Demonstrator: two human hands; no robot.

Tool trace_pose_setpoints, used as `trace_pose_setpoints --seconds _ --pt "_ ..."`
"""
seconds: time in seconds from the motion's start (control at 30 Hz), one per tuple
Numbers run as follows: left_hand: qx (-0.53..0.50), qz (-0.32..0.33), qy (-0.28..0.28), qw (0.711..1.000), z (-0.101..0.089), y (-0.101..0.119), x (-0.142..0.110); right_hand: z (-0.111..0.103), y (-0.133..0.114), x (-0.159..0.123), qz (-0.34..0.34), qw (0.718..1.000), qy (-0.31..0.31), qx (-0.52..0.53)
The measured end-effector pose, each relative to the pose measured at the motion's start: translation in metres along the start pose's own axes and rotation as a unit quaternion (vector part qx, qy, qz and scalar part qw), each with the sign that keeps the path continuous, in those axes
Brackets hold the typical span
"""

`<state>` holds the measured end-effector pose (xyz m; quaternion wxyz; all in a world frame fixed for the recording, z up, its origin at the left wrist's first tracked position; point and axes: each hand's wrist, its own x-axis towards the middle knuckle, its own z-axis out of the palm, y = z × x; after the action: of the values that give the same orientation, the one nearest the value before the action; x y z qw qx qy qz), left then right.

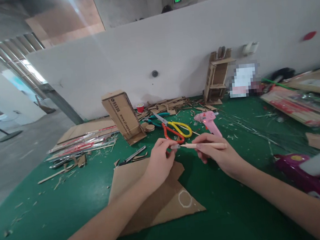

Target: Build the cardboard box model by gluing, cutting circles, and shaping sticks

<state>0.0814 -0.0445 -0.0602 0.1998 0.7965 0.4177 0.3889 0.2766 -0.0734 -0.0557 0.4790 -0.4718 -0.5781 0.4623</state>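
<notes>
The person's left hand [161, 160] is closed in a pinch, thumb and forefinger gripping a small translucent plastic cap [174, 147] above the green table [225, 211]. The right hand [220, 157] is partly curled, its fingers holding a slim, pale wood-coloured pen [213, 145] lengthwise, the white tip pointing to nine o'clock at the cap; whether tip and cap touch is too small to tell. From the pen, a flat brown cardboard sheet [145, 213] lies towards seven o'clock, partly beneath the left forearm, with a white drawn circle [185, 199] near its corner at six. Scissors with red and yellow looped handles [174, 124] lie just beyond the left hand, near twelve. A pink plastic glue gun [210, 121] lies towards one, a printed brown cardboard box [123, 117] stands tilted towards ten, and a slim metallic utility knife [133, 155] lies at nine.
</notes>
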Motion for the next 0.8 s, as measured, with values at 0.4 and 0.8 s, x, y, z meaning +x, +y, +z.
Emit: trace_pose_setpoints --seconds 0.4,0.8 --pt "0.014 0.023 -0.032 0.999 -0.002 0.001 0.000 0.002 -0.002 0.001 -0.008 0.993 -0.046 -0.109" --pt "0.036 0.085 -0.084 0.992 -0.011 0.016 -0.010 -0.005 -0.007 -0.002 0.009 0.997 -0.078 -0.026"
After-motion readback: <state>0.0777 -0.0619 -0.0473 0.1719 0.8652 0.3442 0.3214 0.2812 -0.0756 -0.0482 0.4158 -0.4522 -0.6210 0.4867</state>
